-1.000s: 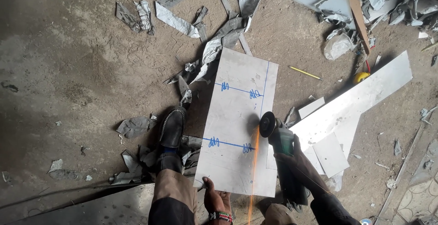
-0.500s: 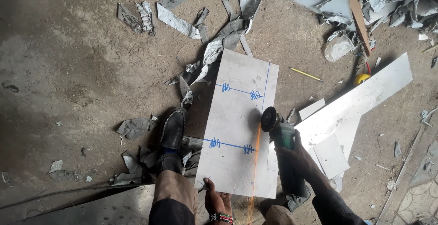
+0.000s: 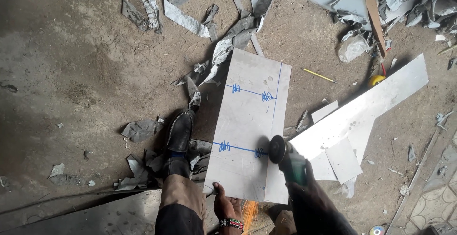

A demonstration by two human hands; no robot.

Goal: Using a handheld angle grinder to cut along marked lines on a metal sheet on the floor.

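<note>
Sparks [image 3: 249, 210] fly near the left hand [image 3: 225, 207], fingers pressed open on the metal sheet [image 3: 250, 120] lying on the floor [image 3: 85, 73] to steady it, while the right hand [image 3: 304, 180] grips the grinder [image 3: 285, 156] along the blue line.

A pale metal sheet [image 3: 250, 120] lies flat on the dirt floor, marked with blue lines. A green angle grinder [image 3: 285, 156] stands with its disc on the sheet's right-hand line, sparks flying below.

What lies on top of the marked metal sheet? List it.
On the metal sheet: blue marker lines, the grinder's disc held by the right hand, and the left hand at its near edge. The floor beneath is hidden.
</note>
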